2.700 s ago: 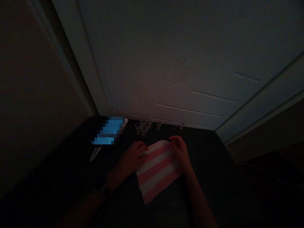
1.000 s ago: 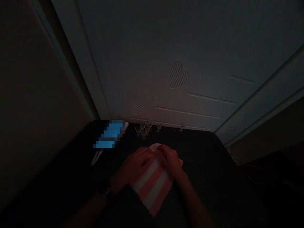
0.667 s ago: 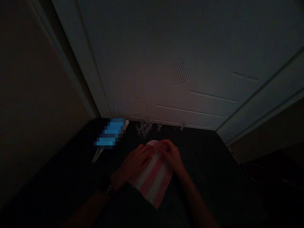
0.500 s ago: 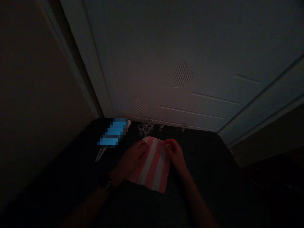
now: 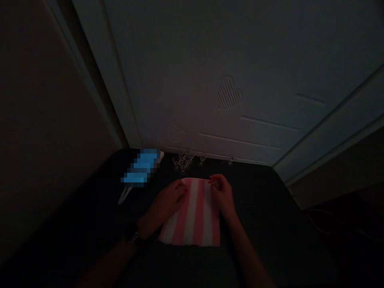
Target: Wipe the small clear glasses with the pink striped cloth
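A pink and white striped cloth [image 5: 195, 216] lies spread on the dark tabletop in dim light. Its upper left corner is pinched in my left hand [image 5: 172, 198], whose fingers are curled over the edge. At the upper right corner, my right hand [image 5: 222, 194] grips the cloth between thumb and fingers. The lower edge hangs loose toward me and rests on the table. A dark watch [image 5: 133, 236] is on my left wrist. Just beyond the cloth stand several small clear stemmed glasses [image 5: 183, 161] in a cluster.
One glass [image 5: 202, 160] stands right of the cluster, another [image 5: 230, 161] farther right by the wall. To the left lies a device with a blurred blue screen [image 5: 141, 168] and a white strap [image 5: 124, 195]. A white panel with embossed hearts [image 5: 229, 93] rises behind the table [image 5: 261, 208].
The cloth has straightened, its lower edge swinging right and its stripes now more upright. My right hand has shifted slightly right; both hands still hold the corners.
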Available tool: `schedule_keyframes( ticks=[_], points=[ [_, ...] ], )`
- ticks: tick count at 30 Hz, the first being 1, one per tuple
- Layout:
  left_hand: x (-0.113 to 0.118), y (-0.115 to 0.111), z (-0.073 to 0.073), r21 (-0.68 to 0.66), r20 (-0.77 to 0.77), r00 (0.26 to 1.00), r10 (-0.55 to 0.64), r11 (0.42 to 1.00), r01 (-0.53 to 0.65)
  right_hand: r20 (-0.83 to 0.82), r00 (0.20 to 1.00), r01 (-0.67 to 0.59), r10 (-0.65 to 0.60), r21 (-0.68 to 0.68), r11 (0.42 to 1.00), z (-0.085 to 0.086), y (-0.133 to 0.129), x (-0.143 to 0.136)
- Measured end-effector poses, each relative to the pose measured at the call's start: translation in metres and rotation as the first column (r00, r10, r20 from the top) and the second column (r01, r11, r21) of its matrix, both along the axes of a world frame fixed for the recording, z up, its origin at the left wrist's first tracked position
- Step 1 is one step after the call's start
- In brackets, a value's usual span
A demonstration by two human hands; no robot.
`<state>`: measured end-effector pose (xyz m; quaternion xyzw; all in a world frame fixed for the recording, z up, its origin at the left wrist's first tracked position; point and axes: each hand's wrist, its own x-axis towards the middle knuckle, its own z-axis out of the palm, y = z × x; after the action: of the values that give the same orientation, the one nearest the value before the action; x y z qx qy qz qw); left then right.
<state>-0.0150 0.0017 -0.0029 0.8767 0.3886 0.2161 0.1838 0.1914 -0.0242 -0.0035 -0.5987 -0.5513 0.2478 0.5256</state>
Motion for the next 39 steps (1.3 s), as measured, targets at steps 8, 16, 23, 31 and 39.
schedule_keyframes(
  ticks=[8,16,23,31,39],
  points=[
    [0.003,0.000,0.000,0.031,-0.023,0.999,-0.046,0.998,0.047,0.060,0.998,0.018,-0.015,-0.039,0.999,-0.007,0.003,0.003],
    [0.003,-0.001,0.002,0.038,-0.060,0.996,-0.072,0.997,0.074,-0.160,0.977,-0.147,0.139,-0.036,0.989,0.001,0.000,-0.005],
    [0.002,0.000,-0.002,0.049,-0.065,0.996,-0.067,0.996,0.070,0.113,0.945,-0.297,0.307,-0.097,0.950,0.006,-0.005,-0.017],
    [0.003,0.001,0.003,-0.032,-0.001,0.999,-0.045,0.998,0.045,0.300,0.950,-0.049,0.084,-0.121,0.991,0.005,-0.004,0.005],
    [0.004,0.001,0.001,-0.029,0.010,0.999,-0.034,0.999,0.034,0.178,0.981,-0.068,0.071,-0.020,0.997,0.003,-0.003,0.003]
  ],
)
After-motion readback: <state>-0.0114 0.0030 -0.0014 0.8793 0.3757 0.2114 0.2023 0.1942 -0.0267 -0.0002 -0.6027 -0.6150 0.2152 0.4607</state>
